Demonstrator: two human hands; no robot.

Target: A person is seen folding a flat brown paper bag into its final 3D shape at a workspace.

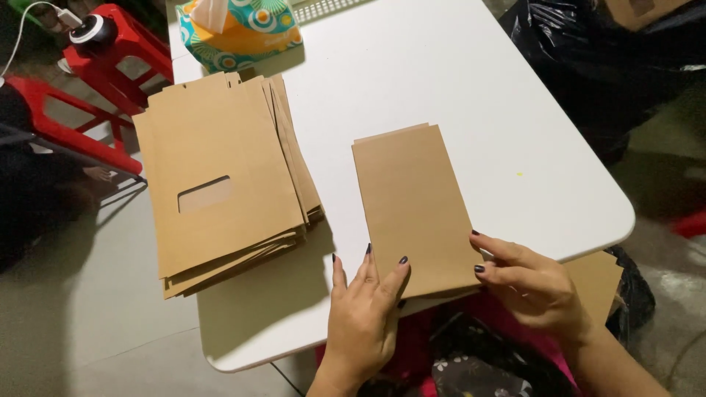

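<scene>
Flat brown paper bag (412,206) on table (456,88): probably light, thin, creasable; left hand (364,312) fingers spread flat on near edge, right hand (533,283) pinching near-right corner, best grip points.

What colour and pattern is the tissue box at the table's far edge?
The tissue box is teal and orange with white circular motifs, seen in the head view.
</scene>
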